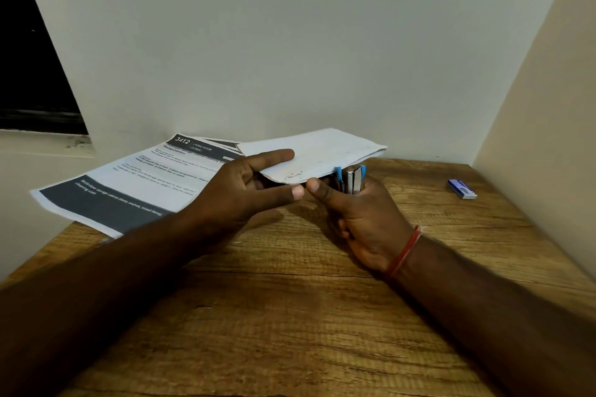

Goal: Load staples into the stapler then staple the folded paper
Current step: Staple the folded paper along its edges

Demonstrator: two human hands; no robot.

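The folded white paper (pixel 317 151) is lifted a little above the wooden table (pixel 290 316), its near edge pinched between the thumb and fingers of my left hand (pixel 248 193). My right hand (pixel 361 219) grips a small blue and silver stapler (pixel 351 179), whose front end sits at the paper's near right edge, partly under it. The stapler's body is mostly hidden in my fist. Whether its jaws are around the paper I cannot tell.
A printed sheet (pixel 135 180) with dark bands lies at the table's left rear and overhangs the edge. A small blue staple box (pixel 461 189) rests at the right, near the side wall. Walls close off the back and right.
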